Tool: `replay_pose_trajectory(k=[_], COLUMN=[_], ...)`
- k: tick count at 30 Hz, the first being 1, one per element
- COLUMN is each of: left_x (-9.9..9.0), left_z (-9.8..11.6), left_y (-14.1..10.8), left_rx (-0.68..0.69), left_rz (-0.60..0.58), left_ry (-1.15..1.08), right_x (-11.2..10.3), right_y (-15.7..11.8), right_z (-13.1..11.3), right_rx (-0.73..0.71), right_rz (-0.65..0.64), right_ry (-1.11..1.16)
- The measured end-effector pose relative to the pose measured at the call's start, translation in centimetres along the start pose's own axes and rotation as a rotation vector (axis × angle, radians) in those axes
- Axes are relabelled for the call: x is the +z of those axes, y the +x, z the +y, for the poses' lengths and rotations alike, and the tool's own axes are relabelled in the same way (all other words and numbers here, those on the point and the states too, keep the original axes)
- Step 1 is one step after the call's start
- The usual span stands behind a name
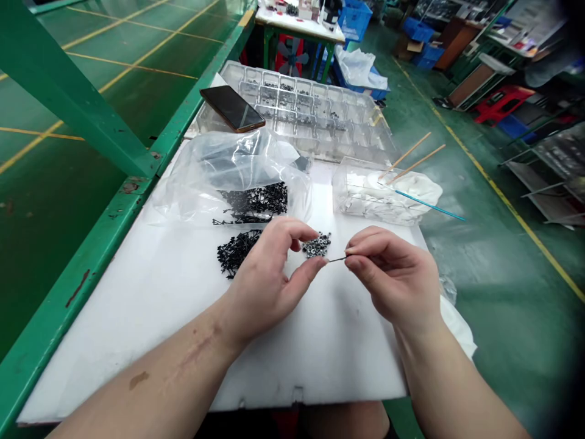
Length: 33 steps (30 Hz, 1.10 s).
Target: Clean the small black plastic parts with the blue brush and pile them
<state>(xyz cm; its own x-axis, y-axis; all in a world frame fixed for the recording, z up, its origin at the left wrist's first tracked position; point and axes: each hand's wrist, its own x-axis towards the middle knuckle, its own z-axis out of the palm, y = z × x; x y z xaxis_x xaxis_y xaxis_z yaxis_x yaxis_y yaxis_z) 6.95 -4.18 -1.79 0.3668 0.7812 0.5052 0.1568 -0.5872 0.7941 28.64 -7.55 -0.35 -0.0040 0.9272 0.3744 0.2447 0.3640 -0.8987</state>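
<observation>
My right hand (393, 268) pinches one end of a thin dark pin (337, 260) between thumb and fingertips. At the pin's other end is the thumb tip of my left hand (278, 268), whose thumb and index finger are spread apart. Just beyond the fingertips lies a small pile of metal nuts (319, 245). A heap of black pins (235, 251) rests left of my left hand, partly covered by it. Further back, more black pins (260, 200) lie at the mouth of a clear plastic bag (219, 161).
Behind the bag, a phone (233, 108) leans on a clear compartment tray (311, 110) of small parts. A clear box (361, 204) at the right holds white cloth, two wooden sticks and a blue stick (429, 204). A green metal frame (91, 268) borders the white table (137, 317).
</observation>
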Motion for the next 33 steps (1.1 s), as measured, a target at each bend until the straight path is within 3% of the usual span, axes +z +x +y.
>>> replay_pose_trajectory(k=[5, 8, 12, 14, 18, 21, 23, 25, 28, 30, 33], left_x=[0.3, 0.4, 0.3, 0.3, 0.3, 0.3, 0.2, 0.2, 0.2, 0.2, 0.2], left_z=[-0.8, -0.8, -0.6, -0.6, -0.7, -0.7, -0.8, -0.8, -0.8, -0.8, -0.9], left_y=[0.1, 0.3, 0.4, 0.4, 0.5, 0.6, 0.6, 0.6, 0.7, 0.7, 0.8], left_rx=[-0.123, -0.106, -0.093, -0.097, -0.095, -0.108, -0.118, -0.124, -0.123, -0.118, -0.107], left_rz=[0.079, 0.015, -0.085, -0.081, -0.073, -0.075, -0.071, -0.069, -0.072, -0.07, -0.06], left_ry=[-0.084, -0.059, -0.048, -0.054, -0.061, -0.054, -0.047, -0.04, -0.033, -0.027, -0.016], right_x=[-2.2, -5.0, -8.2, -8.8, -9.3, -10.4, -11.2, -11.3, -9.6, -7.8, -6.8], right_y=[0.7, 1.2, 1.3, 1.1, 0.4, -0.3, -0.7, -1.2, -1.7, -1.9, -2.3], right_z=[-1.0, -3.6, -6.2, -5.7, -2.0, 0.0, -0.1, -0.7, -1.1, -0.6, 0.5], right_rx=[-0.035, 0.015, 0.146, 0.244, 0.488, 0.523, 0.515, 0.474, 0.355, 0.297, 0.309], right_rz=[0.138, 0.233, 0.241, 0.186, 0.036, 0.068, 0.096, 0.073, -0.083, -0.19, -0.222], right_ry=[-0.041, -0.211, -0.561, -0.7, -0.911, -0.988, -1.036, -1.068, -1.082, -1.097, -1.141])
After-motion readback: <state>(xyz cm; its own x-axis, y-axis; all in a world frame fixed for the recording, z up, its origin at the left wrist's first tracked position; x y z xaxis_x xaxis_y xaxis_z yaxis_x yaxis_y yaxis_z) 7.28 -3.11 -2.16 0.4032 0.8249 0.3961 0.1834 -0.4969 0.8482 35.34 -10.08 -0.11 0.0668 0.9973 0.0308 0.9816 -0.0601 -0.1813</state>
